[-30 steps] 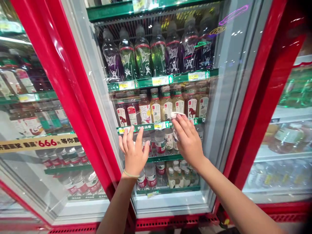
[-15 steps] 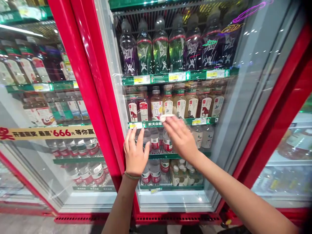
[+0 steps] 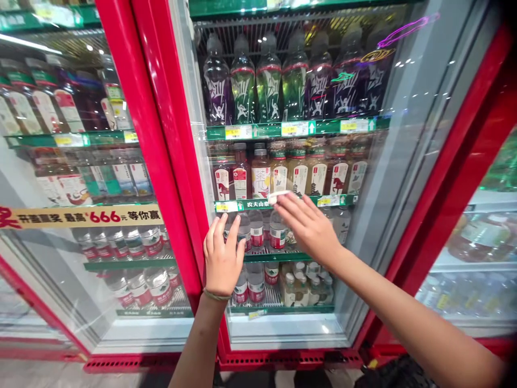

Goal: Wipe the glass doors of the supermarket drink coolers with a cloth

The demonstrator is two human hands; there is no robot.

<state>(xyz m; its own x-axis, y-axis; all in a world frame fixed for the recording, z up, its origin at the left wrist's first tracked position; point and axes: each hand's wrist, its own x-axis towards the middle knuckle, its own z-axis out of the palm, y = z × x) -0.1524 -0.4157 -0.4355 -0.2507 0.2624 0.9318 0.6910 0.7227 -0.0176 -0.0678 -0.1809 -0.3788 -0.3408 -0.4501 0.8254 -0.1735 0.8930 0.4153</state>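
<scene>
My left hand [image 3: 222,258] lies flat and open on the glass door [image 3: 388,178] of a red-framed drinks fridge, near the door's left edge. My right hand [image 3: 309,226] presses a small white cloth [image 3: 278,196] against the same glass, fingers stretched over it, at the level of a green shelf strip. Behind the glass stand rows of purple and green bottles [image 3: 283,81], tea bottles [image 3: 299,172] and small water bottles [image 3: 258,231].
The red door frame [image 3: 161,134] separates this fridge from another glass-fronted fridge on the left, which carries a yellow banner [image 3: 81,218]. A third fridge [image 3: 480,237] stands to the right. A dark object [image 3: 396,372] lies on the floor at the bottom right.
My right hand has slid the white cloth leftward across the glass. My left hand has stayed flat on the door. The view has shifted a little to the left.
</scene>
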